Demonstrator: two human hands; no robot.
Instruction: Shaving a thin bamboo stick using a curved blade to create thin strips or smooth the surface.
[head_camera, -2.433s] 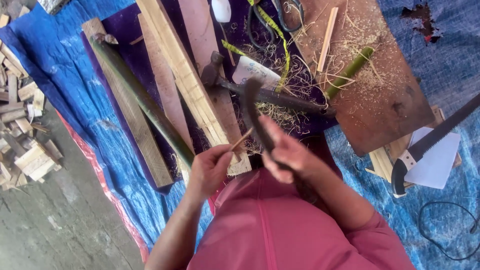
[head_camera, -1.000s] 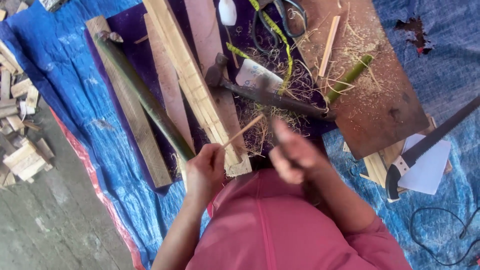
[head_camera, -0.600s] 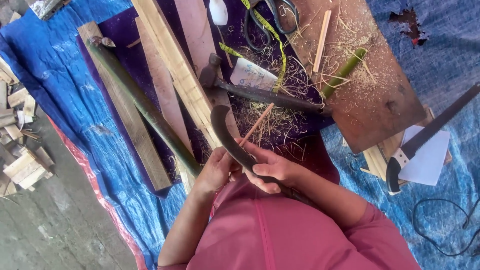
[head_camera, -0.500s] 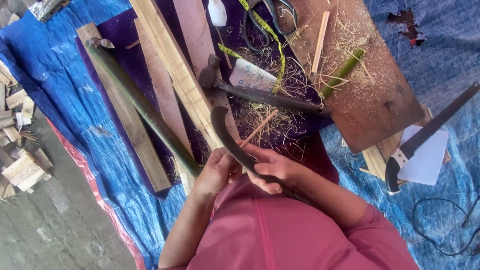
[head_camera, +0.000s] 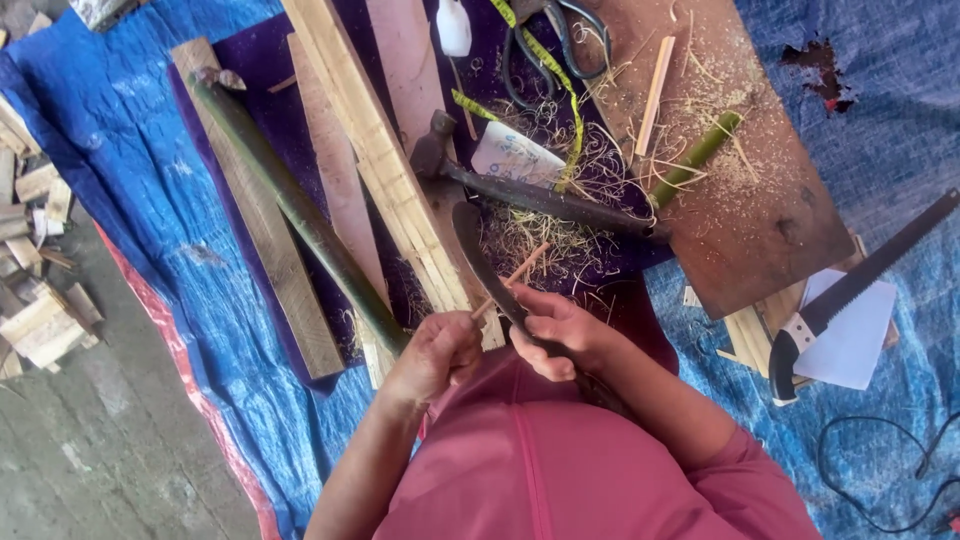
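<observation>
Since a moment ago almost nothing has shifted: both hands remain close together in front of the person's body, and the blade lies against the stick as it did half a second before. A little earlier the hands were more apart and the stick stood free of the blade.

The left hand (head_camera: 437, 352) is closed into a fist around the near end of a thin bamboo stick (head_camera: 510, 278), which points up and away, toward the pile of shavings (head_camera: 540, 235). The right hand (head_camera: 560, 333) is wrapped tight around the handle of a curved dark knife (head_camera: 480, 258); the fingers are fully bent, the thumb on top. The blade goes forward past the left hand and crosses the stick, touching it near the middle.

Both forearms come out from the red shirt (head_camera: 560, 470) and meet low in the picture, wrists bent inward.

Just beyond the hands lie a hammer (head_camera: 520, 190), pale wooden slats (head_camera: 380, 170) and a green bamboo pole (head_camera: 300, 215) on a blue tarp (head_camera: 130, 200). A handsaw (head_camera: 850, 290) lies well apart to the right.
</observation>
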